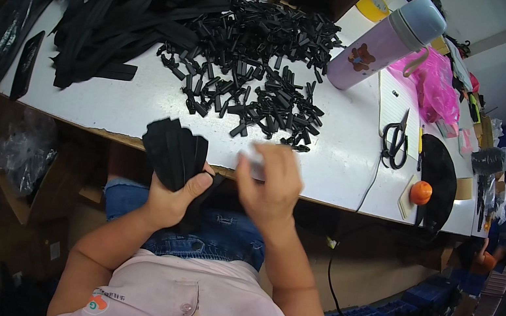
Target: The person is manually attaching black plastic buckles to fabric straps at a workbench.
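Observation:
My left hand (172, 201) is closed around a fanned bundle of flat black straps (174, 147), held at the near edge of the table. Their squared ends point up and away from me. Just to the right, my right hand (275, 185) hovers over the table edge, its fingers bent and the fingertips smeared by motion. Whether anything is between them cannot be made out. Beyond both hands lies a wide heap of small black buckle-like pieces (278, 101). At the far left, a pile of long black straps (111, 30) touches that heap.
On the white table (338, 165) a lilac bottle (376, 52) stands right of the heap. Farther right lie black scissors (396, 141), a notebook (385, 96), a pink bag (433, 87) and an orange fruit (421, 192). A black phone-like slab (27, 65) is at left.

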`<state>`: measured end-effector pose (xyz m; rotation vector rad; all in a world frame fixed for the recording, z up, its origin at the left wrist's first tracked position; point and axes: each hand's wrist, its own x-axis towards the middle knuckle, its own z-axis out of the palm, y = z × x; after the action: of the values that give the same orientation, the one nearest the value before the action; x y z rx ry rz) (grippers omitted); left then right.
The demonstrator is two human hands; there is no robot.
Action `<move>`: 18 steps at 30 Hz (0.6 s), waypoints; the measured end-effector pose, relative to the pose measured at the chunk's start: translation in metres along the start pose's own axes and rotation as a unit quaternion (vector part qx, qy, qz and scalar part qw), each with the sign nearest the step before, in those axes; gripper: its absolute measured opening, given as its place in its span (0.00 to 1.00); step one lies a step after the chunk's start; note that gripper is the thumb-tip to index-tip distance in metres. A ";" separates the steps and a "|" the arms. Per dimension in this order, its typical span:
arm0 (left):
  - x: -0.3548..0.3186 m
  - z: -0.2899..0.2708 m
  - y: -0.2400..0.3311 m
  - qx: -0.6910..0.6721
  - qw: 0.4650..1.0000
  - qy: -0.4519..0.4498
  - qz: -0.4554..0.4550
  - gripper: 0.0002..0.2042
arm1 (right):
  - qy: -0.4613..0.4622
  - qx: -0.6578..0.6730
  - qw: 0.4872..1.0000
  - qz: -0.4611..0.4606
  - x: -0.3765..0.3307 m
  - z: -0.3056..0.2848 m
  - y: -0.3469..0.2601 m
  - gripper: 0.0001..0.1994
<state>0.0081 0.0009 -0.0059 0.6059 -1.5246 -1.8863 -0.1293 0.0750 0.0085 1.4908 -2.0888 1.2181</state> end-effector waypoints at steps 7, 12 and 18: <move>0.006 -0.002 -0.001 -0.065 0.994 -0.027 -0.084 0.08 | -0.041 -0.107 0.993 -0.015 0.012 0.004 0.029 0.06; 0.007 0.000 -0.001 -0.033 0.997 -0.004 -0.062 0.08 | -0.057 0.228 0.946 0.224 0.010 -0.008 0.015 0.04; 0.009 0.005 0.000 -0.032 0.997 0.011 -0.076 0.05 | -0.041 0.400 0.878 0.261 -0.005 0.000 0.007 0.03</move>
<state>-0.0018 -0.0026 -0.0047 0.7291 -1.4328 -2.0274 -0.1328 0.0788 0.0018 1.2556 -2.2352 2.4950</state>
